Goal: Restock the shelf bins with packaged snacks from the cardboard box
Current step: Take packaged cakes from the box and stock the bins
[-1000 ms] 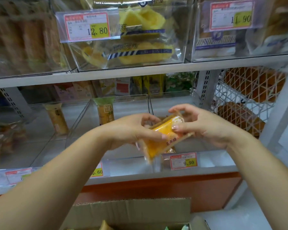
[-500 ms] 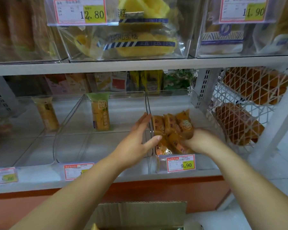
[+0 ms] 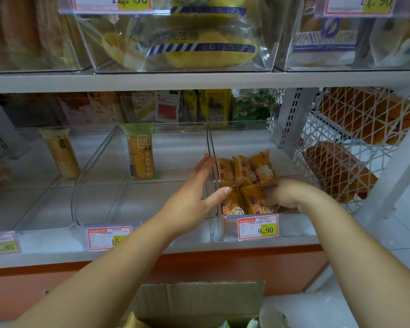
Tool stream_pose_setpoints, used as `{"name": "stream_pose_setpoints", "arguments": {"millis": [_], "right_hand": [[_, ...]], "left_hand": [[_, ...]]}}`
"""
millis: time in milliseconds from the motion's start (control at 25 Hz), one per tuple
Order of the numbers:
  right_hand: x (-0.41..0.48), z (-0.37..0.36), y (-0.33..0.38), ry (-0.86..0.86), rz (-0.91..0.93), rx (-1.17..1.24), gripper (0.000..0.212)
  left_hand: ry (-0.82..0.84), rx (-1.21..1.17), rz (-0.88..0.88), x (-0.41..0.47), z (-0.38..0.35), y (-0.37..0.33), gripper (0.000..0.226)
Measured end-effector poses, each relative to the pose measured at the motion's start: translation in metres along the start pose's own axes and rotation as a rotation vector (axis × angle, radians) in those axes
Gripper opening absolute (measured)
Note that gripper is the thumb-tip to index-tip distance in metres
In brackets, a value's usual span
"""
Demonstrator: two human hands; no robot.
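At the front edge of the right-hand bin (image 3: pixel 292 224), right hand (image 3: pixel 288 195) curls round an orange snack pack (image 3: pixel 252 198); left hand (image 3: pixel 192 200), fingers straight, steadies the divider (image 3: pixel 212 162) (cardboard box (image 3: pixel 199 300) below). Risk: upright packs toppling on release.

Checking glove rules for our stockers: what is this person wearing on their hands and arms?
Nothing shows: the left hand and right hand are ungloved, with no rings, watch or bracelets visible, and both forearms are bare, no sleeves in view.
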State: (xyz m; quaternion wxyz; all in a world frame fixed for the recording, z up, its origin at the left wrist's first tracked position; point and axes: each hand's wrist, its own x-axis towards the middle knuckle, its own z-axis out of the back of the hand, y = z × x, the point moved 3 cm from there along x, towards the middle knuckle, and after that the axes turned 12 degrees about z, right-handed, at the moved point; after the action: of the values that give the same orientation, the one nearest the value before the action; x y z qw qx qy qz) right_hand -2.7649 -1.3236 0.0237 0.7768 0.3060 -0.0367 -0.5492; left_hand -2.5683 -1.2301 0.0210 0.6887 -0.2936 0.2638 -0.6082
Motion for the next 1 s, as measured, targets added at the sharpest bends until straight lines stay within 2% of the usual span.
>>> {"name": "stream_pose_setpoints", "arguments": {"millis": [120, 320, 400, 480, 600, 680, 760, 880, 1000], "right_hand": [[0.001, -0.003, 0.000, 0.006, 0.027, -0.019, 0.058], [-0.005, -0.003, 0.007, 0.074, 0.057, -0.201, 0.061], [-0.014, 0.005, 0.015, -0.015, 0.076, -0.226, 0.059], [-0.029, 0.013, 0.027, -0.185, 0.163, -0.190, 0.057], [-0.071, 0.015, 0.058, -0.337, 0.376, 0.037, 0.042], [-0.106, 0.005, 0.081, -0.250, 0.459, 0.202, 0.029], [-0.132, -0.021, 0.094, -0.019, 0.502, 0.187, 0.019], [-0.147, -0.096, 0.083, 0.362, 0.441, -0.084, 0.023], [-0.153, -0.167, 0.060, 0.564, 0.353, -0.355, 0.044]], "left_hand": [[-0.003, 0.000, -0.008, 0.001, -0.001, 0.001, 0.078], [-0.010, -0.014, -0.012, 0.000, 0.001, -0.002, 0.082], [-0.055, -0.002, -0.012, -0.006, 0.007, -0.003, 0.079], [-0.144, 0.059, -0.071, -0.029, 0.016, -0.003, 0.070], [-0.240, 0.145, -0.241, -0.089, 0.030, 0.014, 0.056], [-0.199, 0.181, -0.234, -0.130, 0.028, 0.051, 0.047], [-0.091, 0.223, -0.113, -0.163, 0.018, 0.096, 0.041], [0.129, 0.346, 0.052, -0.194, -0.005, 0.152, 0.039], [0.278, 0.439, 0.088, -0.209, -0.022, 0.173, 0.041]]}}
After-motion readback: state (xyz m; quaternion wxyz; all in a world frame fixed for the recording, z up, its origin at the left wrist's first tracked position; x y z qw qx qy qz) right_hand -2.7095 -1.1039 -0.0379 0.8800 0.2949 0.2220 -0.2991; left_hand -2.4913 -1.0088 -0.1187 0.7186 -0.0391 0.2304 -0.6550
